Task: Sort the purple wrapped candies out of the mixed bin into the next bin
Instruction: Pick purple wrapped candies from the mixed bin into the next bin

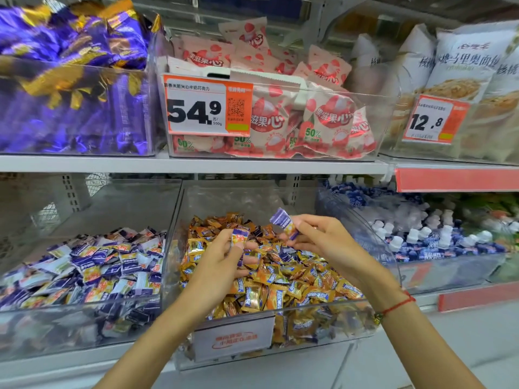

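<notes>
Clearly both hands are busy above the clear plastic mixed bin [280,310] of orange-wrapped sweets: right hand [317,238] pinching a purple wrapped candy [282,221], left hand [224,256] gripping another [239,237]. Best carry both left, dropping them into the neighbouring clear bin [84,313] of purple sweets.

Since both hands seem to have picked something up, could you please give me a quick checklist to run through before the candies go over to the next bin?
1. Right hand grips a purple candy: ok.
2. Left hand holds a purple candy: ok, pinched at the fingertips; more may lie in the palm, cannot tell.
3. Both hands are over the mixed bin, not yet moved across: ok.
4. Purple bin on the left is open on top with room: ok.
5. Path left over the bin wall: looks free, ok.
6. More purple candies left among the orange ones: cannot tell fully.
</notes>
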Motion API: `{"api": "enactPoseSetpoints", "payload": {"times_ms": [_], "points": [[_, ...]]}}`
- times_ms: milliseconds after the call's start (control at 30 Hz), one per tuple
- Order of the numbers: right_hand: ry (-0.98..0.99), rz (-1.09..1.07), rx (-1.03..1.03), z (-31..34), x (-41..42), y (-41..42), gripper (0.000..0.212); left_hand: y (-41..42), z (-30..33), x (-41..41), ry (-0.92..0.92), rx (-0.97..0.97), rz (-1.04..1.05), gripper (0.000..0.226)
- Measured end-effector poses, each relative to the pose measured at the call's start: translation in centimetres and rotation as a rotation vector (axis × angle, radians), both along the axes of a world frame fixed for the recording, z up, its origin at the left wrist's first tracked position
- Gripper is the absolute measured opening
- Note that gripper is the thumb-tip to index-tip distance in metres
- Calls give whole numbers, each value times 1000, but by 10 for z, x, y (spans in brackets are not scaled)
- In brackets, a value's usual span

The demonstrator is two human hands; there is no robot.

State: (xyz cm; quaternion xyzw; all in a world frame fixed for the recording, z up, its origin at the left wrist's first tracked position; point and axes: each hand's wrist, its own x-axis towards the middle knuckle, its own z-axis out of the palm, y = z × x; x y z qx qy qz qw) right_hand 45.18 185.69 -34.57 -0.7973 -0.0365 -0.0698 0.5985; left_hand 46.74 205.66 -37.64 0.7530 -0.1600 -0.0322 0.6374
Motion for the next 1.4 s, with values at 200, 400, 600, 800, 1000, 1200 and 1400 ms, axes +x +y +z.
{"api": "enactPoseSetpoints", "payload": {"times_ms": [200,400,600,800,1000,1200,1400], "points": [[-200,-145,-54,-10,-1,40,9,-17,10,4,278,-231,101,34],[-151,72,-229,1,-3,27,8,-13,2,-8,-242,46,57,15],[119,287,-914,-17,-2,0,33,0,0,-3,-231,82,37,15],[48,151,-645,-23,7,-2,24,7,2,1,-242,64,31,13],[138,126,-198,2,-9,-3,27,11,1,5,-196,82,4,17],[-37,-51,72,7,-6,33,19,5,7,0,-186,-12,-51,21],[-127,-151,187,3,2,60,12,7,11,-3,-242,-8,-1,20]]}}
